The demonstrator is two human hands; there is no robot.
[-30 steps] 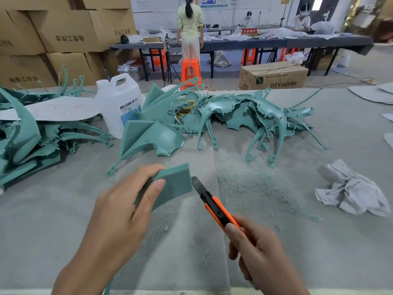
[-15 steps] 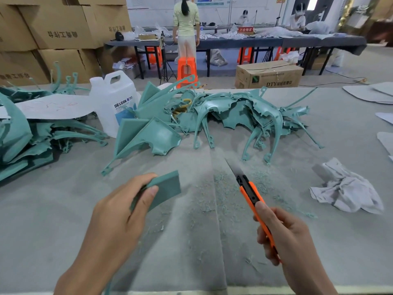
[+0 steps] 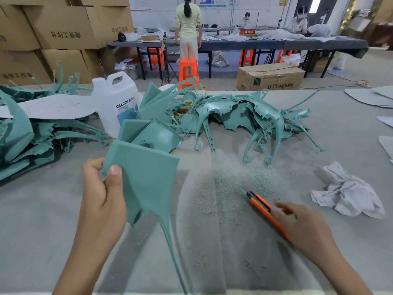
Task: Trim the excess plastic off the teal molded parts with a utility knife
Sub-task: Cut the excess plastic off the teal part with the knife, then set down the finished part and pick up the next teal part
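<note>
The left hand [image 3: 102, 196] pinches a teal molded part [image 3: 146, 179] by its edge. The blurred right hand [image 3: 306, 228] covers the orange utility knife [image 3: 260, 204]; its grip is unclear.

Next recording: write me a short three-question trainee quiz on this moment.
1. True or false: the knife touches the part.
2. What lies right of the shavings? A) rag B) glove C) brush
3. Fill in: the ___ hand grips the part.
Key: 1 false, they are apart. 2 A. 3 left hand.
</note>
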